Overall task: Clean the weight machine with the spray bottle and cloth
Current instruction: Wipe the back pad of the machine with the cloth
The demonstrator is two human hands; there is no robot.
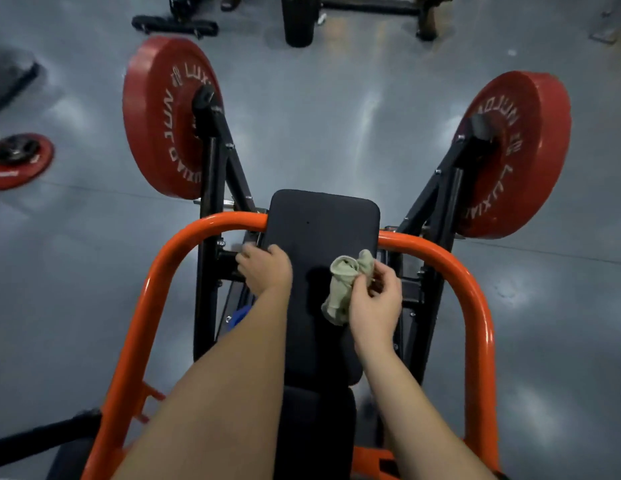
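The weight machine has a black back pad [323, 223], an orange curved frame bar [156, 282] and black arms carrying red plates. My left hand [265, 270] grips the pad's left edge, thumb on top. My right hand [373, 303] holds a crumpled pale green cloth [343, 282] just above the pad's right side. A small patch of blue [241, 315] peeks out below my left forearm; what it belongs to is hidden. No spray bottle is clearly visible.
Red plates hang on the left arm [163, 116] and right arm [520, 154]. Another red plate [19, 161] lies on the grey floor at left. A black roller [298, 19] and other equipment stand at the back.
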